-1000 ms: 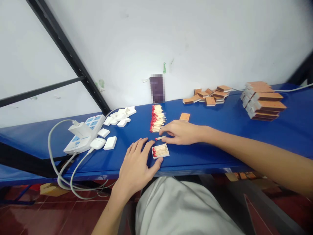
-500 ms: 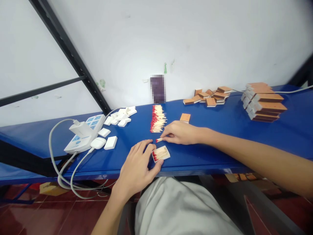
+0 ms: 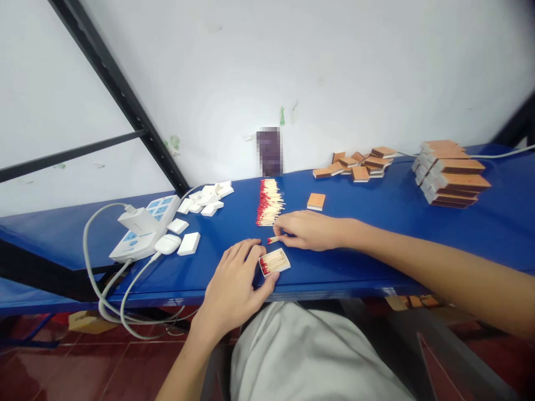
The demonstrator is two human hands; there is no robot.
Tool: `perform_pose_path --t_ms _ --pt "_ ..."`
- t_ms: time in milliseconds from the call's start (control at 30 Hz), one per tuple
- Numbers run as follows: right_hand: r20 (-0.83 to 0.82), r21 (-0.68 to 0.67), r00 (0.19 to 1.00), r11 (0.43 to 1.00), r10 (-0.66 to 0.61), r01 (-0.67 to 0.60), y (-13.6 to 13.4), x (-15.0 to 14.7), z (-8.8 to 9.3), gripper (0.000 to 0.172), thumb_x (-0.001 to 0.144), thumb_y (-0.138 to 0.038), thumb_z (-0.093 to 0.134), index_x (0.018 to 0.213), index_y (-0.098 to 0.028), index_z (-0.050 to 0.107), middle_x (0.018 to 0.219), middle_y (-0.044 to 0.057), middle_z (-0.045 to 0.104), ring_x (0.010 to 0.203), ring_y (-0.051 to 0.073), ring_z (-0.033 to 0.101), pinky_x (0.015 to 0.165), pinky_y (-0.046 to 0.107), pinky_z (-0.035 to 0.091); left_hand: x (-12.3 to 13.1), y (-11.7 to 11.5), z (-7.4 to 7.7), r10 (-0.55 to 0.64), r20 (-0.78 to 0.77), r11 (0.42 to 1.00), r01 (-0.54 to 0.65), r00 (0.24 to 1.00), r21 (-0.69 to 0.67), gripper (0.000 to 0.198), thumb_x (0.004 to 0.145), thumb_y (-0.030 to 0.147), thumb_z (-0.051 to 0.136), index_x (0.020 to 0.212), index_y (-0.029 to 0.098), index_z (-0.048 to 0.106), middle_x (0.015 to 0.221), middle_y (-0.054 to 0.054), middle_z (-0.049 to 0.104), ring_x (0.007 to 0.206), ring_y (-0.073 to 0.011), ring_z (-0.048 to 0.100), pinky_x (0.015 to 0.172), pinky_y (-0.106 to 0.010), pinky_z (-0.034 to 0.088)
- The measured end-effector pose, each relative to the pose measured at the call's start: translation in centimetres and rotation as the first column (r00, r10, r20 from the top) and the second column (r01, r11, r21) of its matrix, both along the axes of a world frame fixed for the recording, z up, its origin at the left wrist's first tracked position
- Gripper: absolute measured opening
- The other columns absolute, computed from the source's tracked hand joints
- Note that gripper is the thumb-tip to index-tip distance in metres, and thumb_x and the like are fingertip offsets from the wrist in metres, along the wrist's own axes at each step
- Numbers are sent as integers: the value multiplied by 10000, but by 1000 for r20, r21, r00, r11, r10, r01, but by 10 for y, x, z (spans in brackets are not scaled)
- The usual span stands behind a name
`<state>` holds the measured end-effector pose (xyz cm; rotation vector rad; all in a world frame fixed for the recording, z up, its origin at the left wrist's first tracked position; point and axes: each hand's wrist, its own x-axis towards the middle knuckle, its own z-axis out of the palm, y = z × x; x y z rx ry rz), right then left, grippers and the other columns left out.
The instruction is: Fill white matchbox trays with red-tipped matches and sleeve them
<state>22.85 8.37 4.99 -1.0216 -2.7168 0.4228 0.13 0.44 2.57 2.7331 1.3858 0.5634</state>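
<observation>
My left hand (image 3: 236, 278) grips a small white matchbox tray (image 3: 286, 267) between thumb and fingers at the table's front edge. Red-tipped matches lie side by side inside the tray. Just beyond it, my right hand (image 3: 307, 229) pinches a few matches (image 3: 273, 240), their red heads pointing left. How many it holds I cannot tell. A long pile of matches (image 3: 270, 203) lies on the blue table behind the fingers, heads to the left. One orange matchbox (image 3: 316, 201) sits beyond my right hand.
White trays (image 3: 209, 196) lie heaped at the left, beside a power strip (image 3: 146, 228) with cables and a white earbud case (image 3: 168, 244). Orange matchboxes (image 3: 360, 174) are scattered at the back, and more stand in a stack (image 3: 453, 175) at the right. A wall rises behind the table (image 3: 234, 223).
My right hand has dropped slightly toward me with the matches, uncovering more of the orange matchbox behind it. My left hand and the tray have hardly moved.
</observation>
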Motion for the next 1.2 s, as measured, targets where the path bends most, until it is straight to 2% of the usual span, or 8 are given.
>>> perform_pose_path --t_ms 333,600,900,1033,1200 --pt "30 -28 1000 1000 1 0 -6 -2 6 89 933 -210 501 951 -176 580 967 70 658 735 162 559 659 268 376 0 0 0 -3 7 1000 3 1000 0 233 972 403 494 1117 224 530 1292 -91 571 1248 -292 505 1043 -469 423" --pt "84 -43 996 999 -12 16 -8 -3 9 91 930 -244 513 935 -180 578 931 60 660 709 158 554 630 258 350 0 0 0 -2 6 1000 2 1000 -2 241 973 409 497 1122 221 524 1303 -92 568 1258 -287 500 1048 -465 418" --pt "179 19 984 1000 7 -10 -11 -6 12 107 942 -253 504 873 -180 540 875 59 640 663 155 527 595 265 314 0 1 -1 -5 3 1000 5 1000 7 251 972 409 501 1128 214 526 1304 -101 568 1256 -292 498 1041 -469 416" --pt "144 15 990 1000 6 -8 -9 -4 10 107 944 -246 479 863 -182 512 860 54 621 655 151 504 593 268 305 0 2 -2 -7 8 1000 7 1000 5 251 969 409 505 1131 217 527 1302 -96 571 1262 -294 495 1046 -472 410" --pt "-7 -70 999 997 31 -31 -12 -1 16 118 923 -286 509 850 -199 477 815 13 587 613 123 441 585 253 306 -1 1 -3 27 44 1000 -26 999 -6 250 962 419 518 1113 221 533 1326 -91 552 1260 -293 491 1036 -468 423"
